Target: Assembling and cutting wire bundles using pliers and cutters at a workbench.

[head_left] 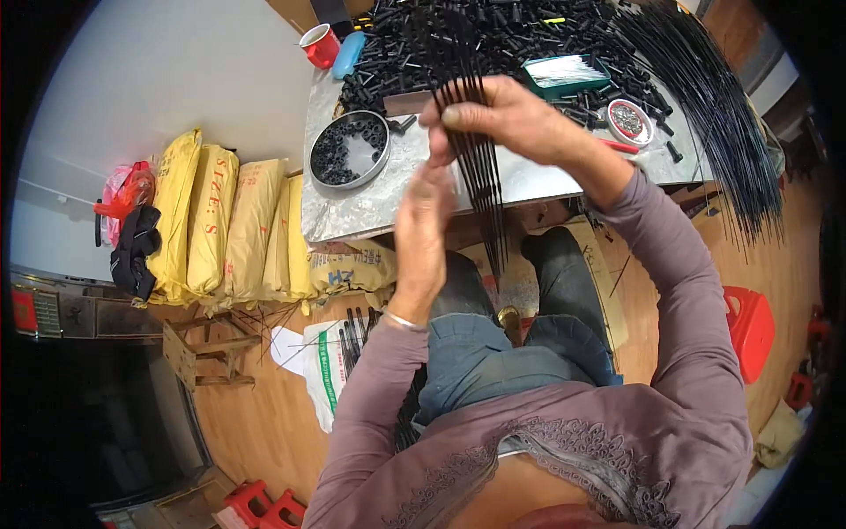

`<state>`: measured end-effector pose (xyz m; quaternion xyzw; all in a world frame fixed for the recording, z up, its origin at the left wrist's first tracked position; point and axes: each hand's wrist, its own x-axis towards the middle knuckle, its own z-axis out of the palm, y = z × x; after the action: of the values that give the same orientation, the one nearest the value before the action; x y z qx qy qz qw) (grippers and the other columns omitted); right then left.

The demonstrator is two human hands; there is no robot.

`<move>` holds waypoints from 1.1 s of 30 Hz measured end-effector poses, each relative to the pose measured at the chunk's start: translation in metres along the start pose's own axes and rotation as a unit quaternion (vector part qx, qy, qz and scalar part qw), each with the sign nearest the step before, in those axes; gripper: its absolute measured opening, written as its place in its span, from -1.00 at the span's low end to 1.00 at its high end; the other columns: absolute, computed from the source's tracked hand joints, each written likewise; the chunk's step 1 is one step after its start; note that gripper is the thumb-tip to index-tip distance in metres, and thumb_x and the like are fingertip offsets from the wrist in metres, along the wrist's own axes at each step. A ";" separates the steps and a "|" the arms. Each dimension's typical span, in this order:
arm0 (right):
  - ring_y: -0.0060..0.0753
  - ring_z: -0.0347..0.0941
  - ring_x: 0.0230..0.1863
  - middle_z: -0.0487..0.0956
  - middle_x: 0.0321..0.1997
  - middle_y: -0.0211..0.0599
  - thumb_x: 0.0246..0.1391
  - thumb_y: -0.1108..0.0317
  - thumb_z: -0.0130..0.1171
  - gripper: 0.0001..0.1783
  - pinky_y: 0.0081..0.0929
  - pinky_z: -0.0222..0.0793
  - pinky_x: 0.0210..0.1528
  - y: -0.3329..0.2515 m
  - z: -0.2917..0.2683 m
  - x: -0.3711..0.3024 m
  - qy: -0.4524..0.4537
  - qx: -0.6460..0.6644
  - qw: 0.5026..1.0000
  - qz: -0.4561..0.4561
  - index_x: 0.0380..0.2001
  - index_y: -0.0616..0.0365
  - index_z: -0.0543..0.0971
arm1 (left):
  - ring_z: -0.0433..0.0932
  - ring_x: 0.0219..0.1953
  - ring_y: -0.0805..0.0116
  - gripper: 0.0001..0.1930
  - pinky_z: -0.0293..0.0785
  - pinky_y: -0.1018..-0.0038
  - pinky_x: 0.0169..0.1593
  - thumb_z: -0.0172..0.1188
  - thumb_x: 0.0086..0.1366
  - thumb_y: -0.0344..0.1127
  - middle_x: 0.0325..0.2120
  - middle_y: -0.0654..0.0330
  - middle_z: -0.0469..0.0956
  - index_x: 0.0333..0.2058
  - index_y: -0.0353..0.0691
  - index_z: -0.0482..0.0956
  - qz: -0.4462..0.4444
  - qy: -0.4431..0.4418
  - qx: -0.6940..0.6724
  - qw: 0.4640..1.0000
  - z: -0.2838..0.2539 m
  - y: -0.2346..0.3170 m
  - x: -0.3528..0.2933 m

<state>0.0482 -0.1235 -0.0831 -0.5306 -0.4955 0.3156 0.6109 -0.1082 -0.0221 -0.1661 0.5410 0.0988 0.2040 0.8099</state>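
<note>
My right hand (502, 119) is closed around a bundle of thin black rods (480, 181), thumb pressed across the front. The rods fan slightly, running from above the table down past its front edge. My left hand (421, 238) is raised just left of the bundle, edge-on, its fingers smeared by motion. Whether it touches the rods or holds anything, I cannot tell. Close by on the left, a round metal bowl (384, 167) contains small black ring-like parts (333, 159). Behind my hands, a heap of black bolt-like pieces (388, 66) covers much of the table (352, 216).
Many long black rods (718, 115) overhang the table's right edge. A green tray (564, 86) of white sticks and a white tub (630, 122) of small metal parts stand at right. A red mug (319, 46) is back left. Yellow sacks (211, 220) and a wooden stool (207, 348) stand left.
</note>
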 end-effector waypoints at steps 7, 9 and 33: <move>-0.46 0.53 -0.22 0.61 -0.32 -0.28 0.22 0.44 -0.01 -0.80 -0.47 0.45 -0.03 0.015 0.024 -0.031 -0.024 -0.002 0.999 0.034 -0.14 0.32 0.48 | 0.60 -0.28 0.46 -0.71 0.55 0.63 -0.23 0.08 0.35 -0.28 -0.26 0.14 0.60 -0.08 -0.37 0.51 0.102 -0.165 0.091 0.977 0.047 0.092 0.037; -0.44 0.53 -0.17 0.59 -0.20 -0.22 0.17 0.44 0.08 -0.73 -0.46 0.43 0.00 0.015 0.017 -0.028 -0.054 0.019 0.998 0.025 -0.08 0.32 0.44 | 0.60 -0.26 0.45 -0.79 0.59 0.55 -0.19 0.10 0.33 -0.34 -0.33 0.18 0.60 -0.17 -0.37 0.55 0.085 -0.177 0.054 0.979 0.051 0.087 0.043; -0.20 0.51 -0.37 0.58 -0.43 -0.29 0.04 0.33 0.15 -0.91 -0.35 0.41 -0.32 0.037 -0.177 -0.036 0.255 -0.701 0.661 -0.078 -0.39 0.07 0.58 | 0.63 -0.24 0.28 -0.79 0.50 0.40 -0.04 0.05 0.35 -0.36 -0.34 0.08 0.63 -0.14 -0.36 0.50 0.169 -0.192 0.125 0.959 0.055 0.077 0.045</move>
<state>0.2083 -0.2073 -0.1189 -0.8213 -0.4341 -0.3220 0.1825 -0.0637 -0.0228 -0.0714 0.6759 -0.1263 0.2163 0.6931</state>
